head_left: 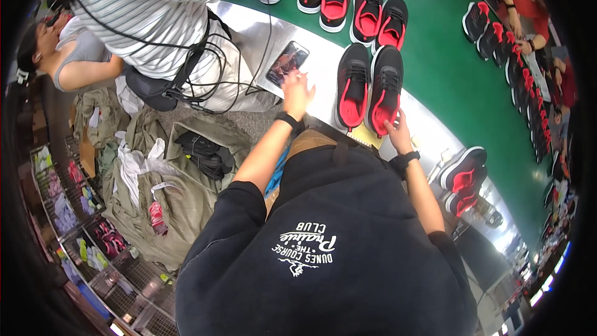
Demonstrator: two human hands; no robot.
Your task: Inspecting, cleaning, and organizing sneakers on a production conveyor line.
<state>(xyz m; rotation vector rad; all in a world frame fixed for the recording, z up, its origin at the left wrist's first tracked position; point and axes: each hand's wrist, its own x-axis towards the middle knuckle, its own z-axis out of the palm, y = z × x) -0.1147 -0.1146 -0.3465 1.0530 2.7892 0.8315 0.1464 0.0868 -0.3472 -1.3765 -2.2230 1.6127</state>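
Red-lined fabric shoes [386, 85], right hand [400, 134] gripping rounded heel [379, 126], left hand [298, 94] splayed at glossy phone [286, 60]

One wide fisheye view — from the person's head — faces steeply down, near above the torso [336, 211], with the worktop [448, 56] toward two o'clock.

To the right of the left fingers [297, 76], bare steel [322, 65] is leaving a gap between the phone [287, 61] and the near shoes [354, 84]. Left of them, a cable [269, 31] is hanging and a co-worker [163, 28] is blocking the way. Ahead of the right fingers [392, 126], those shoes are standing in the way; beyond and rightward, green counter [460, 81] is lying free until the far shoes [516, 81].
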